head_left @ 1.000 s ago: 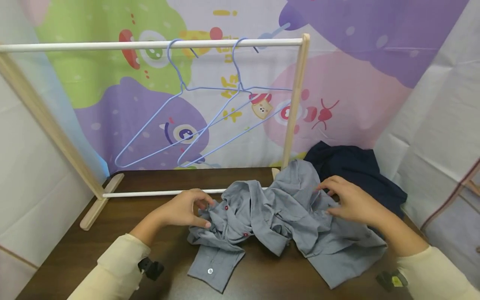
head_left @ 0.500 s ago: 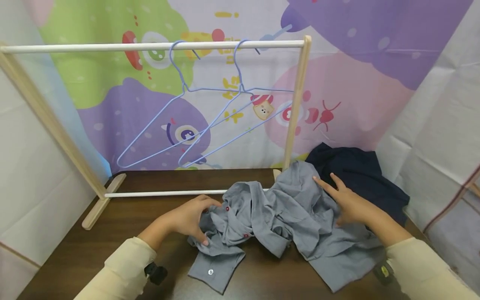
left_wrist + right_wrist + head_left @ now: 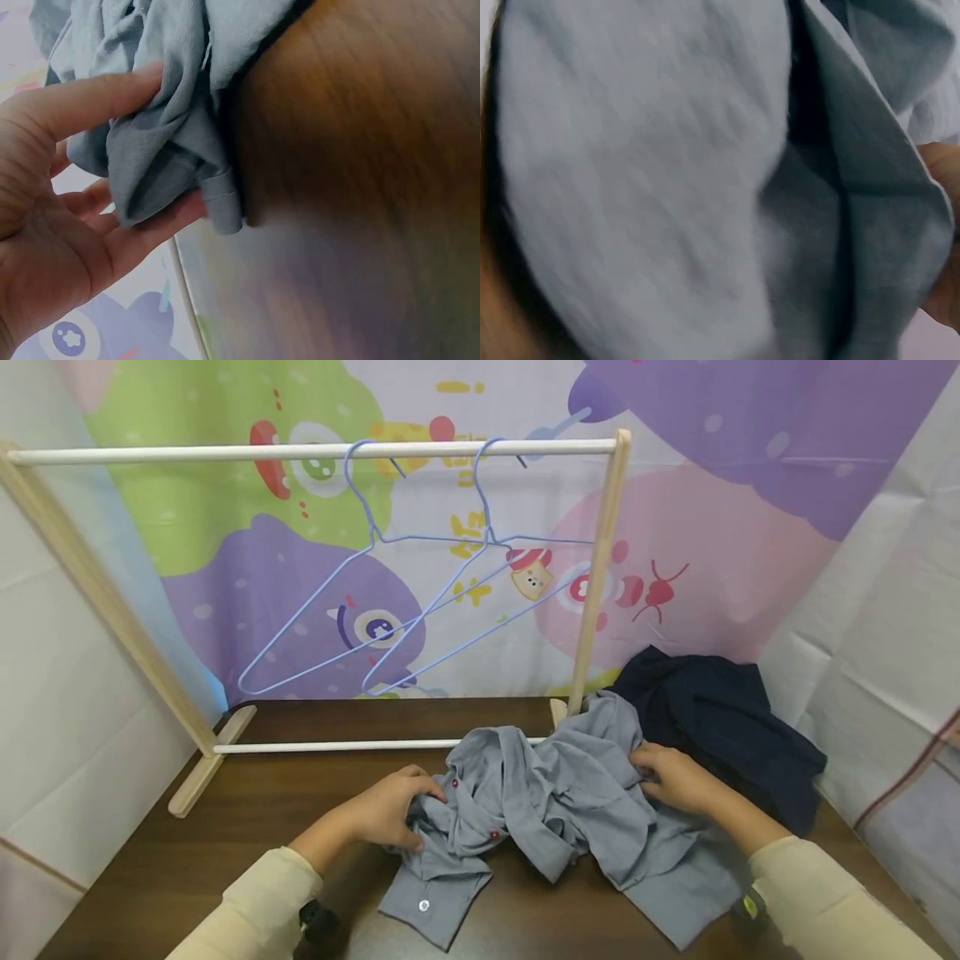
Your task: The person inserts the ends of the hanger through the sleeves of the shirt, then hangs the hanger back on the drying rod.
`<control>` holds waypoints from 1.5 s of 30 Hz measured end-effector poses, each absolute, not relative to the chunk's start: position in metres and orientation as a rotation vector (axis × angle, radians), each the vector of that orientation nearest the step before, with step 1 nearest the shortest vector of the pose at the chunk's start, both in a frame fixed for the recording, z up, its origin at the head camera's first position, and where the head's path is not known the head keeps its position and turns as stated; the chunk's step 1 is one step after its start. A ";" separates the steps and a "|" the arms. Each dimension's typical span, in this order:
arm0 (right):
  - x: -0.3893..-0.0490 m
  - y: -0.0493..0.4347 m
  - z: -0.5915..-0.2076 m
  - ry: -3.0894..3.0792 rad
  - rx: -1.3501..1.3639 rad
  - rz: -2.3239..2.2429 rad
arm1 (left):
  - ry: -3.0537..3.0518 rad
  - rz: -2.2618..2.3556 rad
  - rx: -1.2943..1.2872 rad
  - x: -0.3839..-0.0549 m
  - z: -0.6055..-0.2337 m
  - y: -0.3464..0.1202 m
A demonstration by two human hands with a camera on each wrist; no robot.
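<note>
A crumpled grey button-up shirt point(image 3: 600, 810) lies on the table, its red buttons and one cuff with a pale button showing. At its left end my left hand point(image 3: 390, 810) holds a bunch of the cloth. In the left wrist view, the thumb of that left hand point(image 3: 75, 195) lies on top of the grey fabric point(image 3: 169, 150) and the fingers are beneath it. My right hand point(image 3: 678, 781) grips the shirt's right side. Grey cloth point(image 3: 652, 180) fills most of the right wrist view and covers much of the right hand point(image 3: 941, 225).
Behind the shirt stands a rack with a white top rail point(image 3: 225, 453) and wooden legs. Two blue hangers point(image 3: 300, 610) hang from the rail. A dark navy garment point(image 3: 720, 710) lies at the back right. The table point(image 3: 300, 793) is dark wood.
My right hand was spread over the shirt and has come down, its fingers now gathered on the cloth. The left hand has closed in slightly on the left end.
</note>
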State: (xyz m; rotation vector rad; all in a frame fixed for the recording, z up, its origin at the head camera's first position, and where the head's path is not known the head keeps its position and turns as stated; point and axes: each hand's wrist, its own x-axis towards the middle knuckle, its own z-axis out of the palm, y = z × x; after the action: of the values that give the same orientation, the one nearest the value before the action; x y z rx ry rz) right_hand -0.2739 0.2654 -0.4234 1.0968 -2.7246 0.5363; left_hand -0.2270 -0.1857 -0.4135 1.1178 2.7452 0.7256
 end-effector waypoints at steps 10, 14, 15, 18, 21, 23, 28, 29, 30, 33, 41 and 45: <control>-0.265 0.255 -0.423 -2.654 1.032 0.899 | 2.858 0.768 1.230 -0.230 -0.423 -0.186; -0.258 0.245 -0.418 -2.636 0.999 1.038 | 2.879 0.844 1.205 -0.229 -0.421 -0.187; -0.257 0.242 -0.418 -2.625 0.996 1.063 | 2.878 0.866 1.200 -0.229 -0.421 -0.187; -0.252 0.230 -0.414 -2.576 1.027 1.135 | 2.883 0.911 1.200 -0.228 -0.418 -0.190; -0.249 0.217 -0.412 -2.527 1.083 1.163 | 2.884 0.939 1.197 -0.227 -0.415 -0.195; -0.246 0.208 -0.410 -2.519 1.103 1.167 | 2.883 0.957 1.193 -0.227 -0.412 -0.199; -0.244 0.186 -0.410 -2.542 1.082 1.170 | 2.906 1.002 1.206 -0.225 -0.404 -0.210; -0.244 0.181 -0.410 -2.551 1.079 1.163 | 2.914 1.007 1.213 -0.224 -0.402 -0.213; -0.244 0.177 -0.410 -2.562 1.080 1.157 | 2.925 1.009 1.217 -0.224 -0.401 -0.215; -0.246 0.162 -0.410 -2.579 1.122 1.112 | 2.947 0.997 1.196 -0.222 -0.397 -0.222; -0.246 0.130 -0.405 -2.508 1.313 1.127 | 2.966 0.967 1.115 -0.215 -0.392 -0.240; -0.244 0.121 -0.401 -2.479 1.302 1.176 | 3.004 0.988 1.120 -0.213 -0.393 -0.245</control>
State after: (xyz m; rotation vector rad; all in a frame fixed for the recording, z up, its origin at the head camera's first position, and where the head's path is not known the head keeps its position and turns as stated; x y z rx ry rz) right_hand -0.2441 0.1206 -0.4012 1.3017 -2.4794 1.1758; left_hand -0.2125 -0.2448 -0.3927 1.1201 3.0039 0.9884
